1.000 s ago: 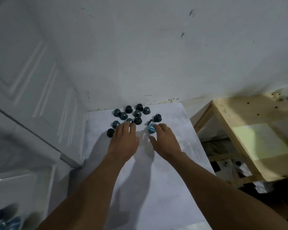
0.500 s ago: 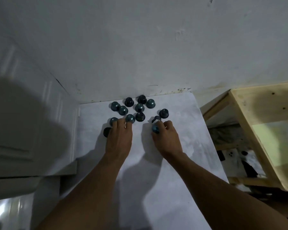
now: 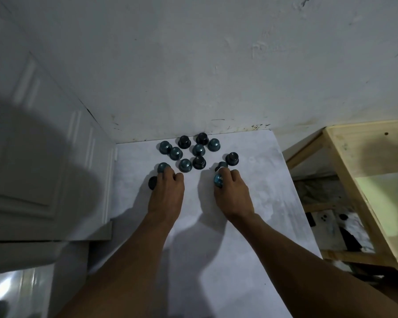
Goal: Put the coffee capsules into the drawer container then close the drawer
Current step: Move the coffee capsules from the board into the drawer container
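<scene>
Several dark teal and black coffee capsules [image 3: 198, 149] stand in a cluster at the far end of the white tabletop [image 3: 257, 203], near the wall. My left hand [image 3: 167, 191] lies at the cluster's near left, fingers curled over a teal capsule [image 3: 162, 167], with a black capsule [image 3: 152, 182] beside its thumb. My right hand [image 3: 232, 191] is closed around a bright blue capsule [image 3: 218, 180], and another dark capsule [image 3: 221, 165] sits just beyond its fingertips. No drawer container is in view.
A white panelled door [image 3: 44, 143] stands at the left of the table. A pale wooden shelf frame [image 3: 363, 171] stands to the right, with clutter on the floor beneath it. The plastered wall [image 3: 216, 65] rises directly behind the capsules.
The view has tilted up and shifted. My right hand has closed tighter round the blue capsule. My left fingers have curled in over the teal capsule.
</scene>
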The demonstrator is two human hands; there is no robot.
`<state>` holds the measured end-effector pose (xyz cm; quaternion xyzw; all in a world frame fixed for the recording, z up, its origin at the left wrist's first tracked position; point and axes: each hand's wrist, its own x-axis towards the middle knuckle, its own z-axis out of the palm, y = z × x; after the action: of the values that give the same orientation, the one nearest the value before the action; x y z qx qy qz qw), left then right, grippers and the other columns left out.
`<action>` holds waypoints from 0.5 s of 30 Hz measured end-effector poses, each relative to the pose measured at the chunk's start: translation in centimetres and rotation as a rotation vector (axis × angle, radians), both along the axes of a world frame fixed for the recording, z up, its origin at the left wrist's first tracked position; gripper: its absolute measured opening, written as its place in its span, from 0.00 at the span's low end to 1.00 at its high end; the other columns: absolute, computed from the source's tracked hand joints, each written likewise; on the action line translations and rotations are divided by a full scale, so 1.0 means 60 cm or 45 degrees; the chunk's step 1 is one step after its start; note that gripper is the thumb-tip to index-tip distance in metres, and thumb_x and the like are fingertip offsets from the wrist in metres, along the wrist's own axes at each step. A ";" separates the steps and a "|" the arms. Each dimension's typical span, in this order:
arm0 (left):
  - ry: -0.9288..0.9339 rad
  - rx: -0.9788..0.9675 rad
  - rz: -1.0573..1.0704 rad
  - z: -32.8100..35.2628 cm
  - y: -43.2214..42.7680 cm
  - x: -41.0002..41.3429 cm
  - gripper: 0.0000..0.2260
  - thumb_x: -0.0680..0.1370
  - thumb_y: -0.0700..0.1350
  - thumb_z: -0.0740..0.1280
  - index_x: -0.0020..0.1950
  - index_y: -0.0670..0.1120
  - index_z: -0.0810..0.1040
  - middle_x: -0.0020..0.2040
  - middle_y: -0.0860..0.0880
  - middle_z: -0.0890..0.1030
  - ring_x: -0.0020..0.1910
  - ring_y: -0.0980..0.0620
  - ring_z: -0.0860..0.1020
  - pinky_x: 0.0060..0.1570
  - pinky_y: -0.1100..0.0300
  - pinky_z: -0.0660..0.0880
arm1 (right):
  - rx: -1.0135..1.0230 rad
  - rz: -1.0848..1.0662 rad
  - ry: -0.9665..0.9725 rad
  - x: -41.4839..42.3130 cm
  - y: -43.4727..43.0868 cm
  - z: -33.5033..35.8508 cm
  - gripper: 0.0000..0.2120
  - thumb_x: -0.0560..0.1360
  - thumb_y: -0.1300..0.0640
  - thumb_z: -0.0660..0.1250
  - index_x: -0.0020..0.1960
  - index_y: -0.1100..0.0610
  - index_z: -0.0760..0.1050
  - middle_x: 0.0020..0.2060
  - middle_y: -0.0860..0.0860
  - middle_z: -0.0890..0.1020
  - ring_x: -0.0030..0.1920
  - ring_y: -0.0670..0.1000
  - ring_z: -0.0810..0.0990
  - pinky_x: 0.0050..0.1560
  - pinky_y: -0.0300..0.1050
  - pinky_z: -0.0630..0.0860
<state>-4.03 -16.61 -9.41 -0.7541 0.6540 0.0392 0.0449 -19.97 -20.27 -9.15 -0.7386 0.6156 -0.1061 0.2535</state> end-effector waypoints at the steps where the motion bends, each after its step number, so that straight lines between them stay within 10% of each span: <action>1: 0.061 0.013 -0.002 0.001 0.002 0.000 0.07 0.76 0.41 0.67 0.52 0.44 0.76 0.53 0.43 0.75 0.53 0.46 0.73 0.43 0.59 0.67 | -0.007 -0.003 -0.004 -0.001 0.002 0.002 0.15 0.79 0.59 0.58 0.65 0.58 0.67 0.55 0.60 0.75 0.49 0.60 0.75 0.47 0.50 0.74; 8: 0.393 -0.258 0.076 0.049 0.041 -0.022 0.17 0.71 0.40 0.70 0.59 0.41 0.76 0.49 0.40 0.75 0.45 0.44 0.75 0.47 0.59 0.71 | -0.068 0.018 -0.001 -0.013 0.036 0.035 0.20 0.78 0.59 0.61 0.68 0.59 0.66 0.58 0.60 0.73 0.53 0.62 0.75 0.53 0.54 0.76; 12: 0.403 -0.341 -0.014 0.086 0.091 -0.040 0.12 0.59 0.39 0.77 0.38 0.42 0.78 0.36 0.44 0.74 0.37 0.49 0.68 0.38 0.66 0.69 | -0.168 0.081 -0.017 -0.018 0.077 0.063 0.18 0.76 0.59 0.63 0.65 0.59 0.68 0.55 0.60 0.74 0.50 0.62 0.76 0.50 0.53 0.76; 15: 0.500 -0.387 0.075 0.101 0.130 -0.047 0.08 0.73 0.43 0.69 0.50 0.42 0.76 0.48 0.42 0.73 0.42 0.50 0.68 0.43 0.61 0.75 | -0.226 0.134 -0.048 -0.020 0.115 0.085 0.17 0.76 0.60 0.64 0.64 0.60 0.68 0.56 0.59 0.74 0.51 0.61 0.76 0.51 0.53 0.76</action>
<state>-6.88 -8.78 -3.38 -0.7489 0.6263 0.0875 -0.1980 -21.20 -13.38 -4.04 -0.7873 0.5593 -0.1605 0.2038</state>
